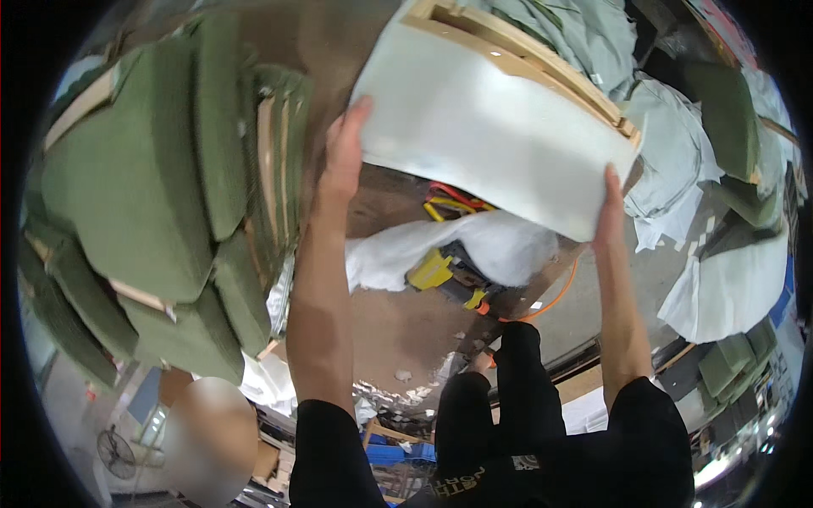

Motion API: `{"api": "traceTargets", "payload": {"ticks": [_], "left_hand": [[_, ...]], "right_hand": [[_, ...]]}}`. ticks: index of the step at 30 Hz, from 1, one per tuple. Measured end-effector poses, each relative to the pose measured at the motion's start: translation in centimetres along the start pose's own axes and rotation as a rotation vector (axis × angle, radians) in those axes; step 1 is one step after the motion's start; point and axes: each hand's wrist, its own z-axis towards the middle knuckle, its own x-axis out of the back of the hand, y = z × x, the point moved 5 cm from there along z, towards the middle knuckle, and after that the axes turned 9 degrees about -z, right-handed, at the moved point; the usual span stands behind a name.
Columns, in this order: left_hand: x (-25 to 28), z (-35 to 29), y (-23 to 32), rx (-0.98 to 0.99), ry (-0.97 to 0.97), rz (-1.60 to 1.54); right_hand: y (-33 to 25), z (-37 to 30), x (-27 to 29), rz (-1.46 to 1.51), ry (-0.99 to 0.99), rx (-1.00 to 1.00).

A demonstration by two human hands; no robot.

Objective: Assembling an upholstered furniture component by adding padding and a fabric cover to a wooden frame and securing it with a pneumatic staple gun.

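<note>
White panel (pixel 483 127) held above the brown counter (pixel 394 326)

Your left hand (pixel 344 152) and right hand (pixel 610 212) are clamped on its opposite ends. Its broad face looks covered already; the wooden frame (pixel 550 68) along its far edge appears not yet covered.

a caged fan (pixel 116 451) stands near stacked green upholstered furniture parts (pixel 127 186) as lights (pixel 716 465) glow well right of the stack.

Pale yellowish capital lettering (pixel 461 483) stands in two slanting lines on the person's black T-shirt (pixel 593 461), partly lost near the lower edge. Beside it sits a small whitish printed patch (pixel 525 462), its marks too small to read.
</note>
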Motion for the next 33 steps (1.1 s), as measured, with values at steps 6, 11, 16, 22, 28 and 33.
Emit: {"api": "traceTargets", "payload": {"ticks": [6, 11, 16, 22, 28, 33], "left_hand": [[0.2, -18.4, 3.4, 0.068, 0.236, 0.213], [6.4, -43.6, -8.7, 0.092, 0.344, -0.18], [12.1, -63.1, -23.0, 0.211, 0.613, -0.614], [22.3, -79.7, -39.7, 0.081, 0.788, -0.22], [27.5, -72.3, -42.7, 0.425, 0.911, -0.406], [27.4, -72.3, -44.4, 0.325, 1.023, -0.056]], "right_hand": [[-2.1, -7.6, 5.2, -0.105, -0.024, 0.043], [-2.4, -20.4, 11.6, -0.463, 0.076, -0.009], [7.7, -28.1, 8.7, -0.761, -0.329, -0.139], [19.4, -36.6, -9.6, -0.732, -0.775, -0.086], [31.3, -36.7, -16.9, -1.401, -0.795, 0.302], [29.5, -30.6, -14.0, -1.531, -0.633, 0.423]]}}
